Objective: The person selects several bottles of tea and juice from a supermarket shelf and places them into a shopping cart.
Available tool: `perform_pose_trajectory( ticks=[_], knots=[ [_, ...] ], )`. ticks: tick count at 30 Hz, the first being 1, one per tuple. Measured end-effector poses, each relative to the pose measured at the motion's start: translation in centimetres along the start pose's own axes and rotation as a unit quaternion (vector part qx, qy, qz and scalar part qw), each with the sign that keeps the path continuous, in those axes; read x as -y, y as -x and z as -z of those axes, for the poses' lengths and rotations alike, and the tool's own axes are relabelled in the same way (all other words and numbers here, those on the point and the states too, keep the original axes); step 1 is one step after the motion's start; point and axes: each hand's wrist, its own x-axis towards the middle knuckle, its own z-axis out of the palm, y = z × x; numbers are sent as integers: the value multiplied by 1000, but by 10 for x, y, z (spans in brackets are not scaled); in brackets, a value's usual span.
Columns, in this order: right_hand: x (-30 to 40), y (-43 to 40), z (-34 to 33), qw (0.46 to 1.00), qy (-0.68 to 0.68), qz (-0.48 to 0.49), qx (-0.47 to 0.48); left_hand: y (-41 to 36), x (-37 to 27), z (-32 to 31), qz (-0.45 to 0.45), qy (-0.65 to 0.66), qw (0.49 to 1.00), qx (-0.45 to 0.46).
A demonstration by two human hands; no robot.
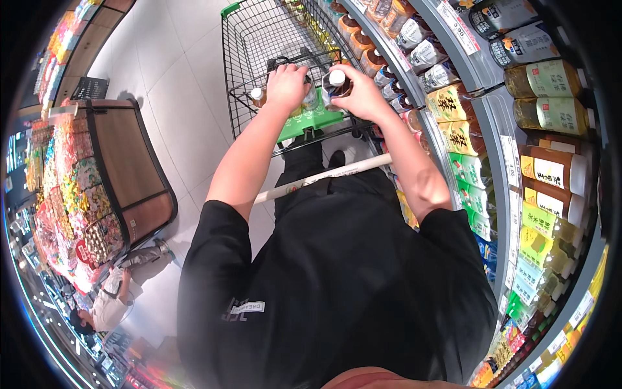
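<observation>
My right hand (362, 92) is wrapped around a dark drink bottle (344, 87) with a white cap, held upright over the child-seat area of a wire shopping cart (248, 44). My left hand (287, 87) reaches over the same area, knuckles up. Its thumb is beside a clear bottle (311, 99); the other fingertips are hidden, so I cannot tell whether it grips anything. Left of that hand stands an amber bottle (258, 97) with a white cap. Below both hands is the green plastic seat flap (311, 119). The pale cart handle (323, 179) crosses before my waist.
Shelves of bottled drinks (549, 170) curve along the right, with price strips (510, 165) on their edges. To the left, a wood-panelled display stand (129, 165) holds bagged goods. A person (114, 296) is near it. Pale floor tiles (180, 97) run alongside the cart.
</observation>
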Motion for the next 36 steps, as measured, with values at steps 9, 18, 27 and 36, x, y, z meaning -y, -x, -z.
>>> perform_pose_trajectory(
  ticks=[9,18,27,36],
  knots=[
    [-82,-33,-46,991,128,-14,-45,-10,12,-23,32,50,998,-21],
    [-100,-58,-63,987,142,-39,-71,-8,14,-31,63,111,991,-37],
    [-96,-63,-73,980,170,-47,-97,-6,22,-34,75,113,990,-32],
    [-139,-62,-75,992,67,-30,-100,2,13,-27,64,103,992,-30]
  ],
)
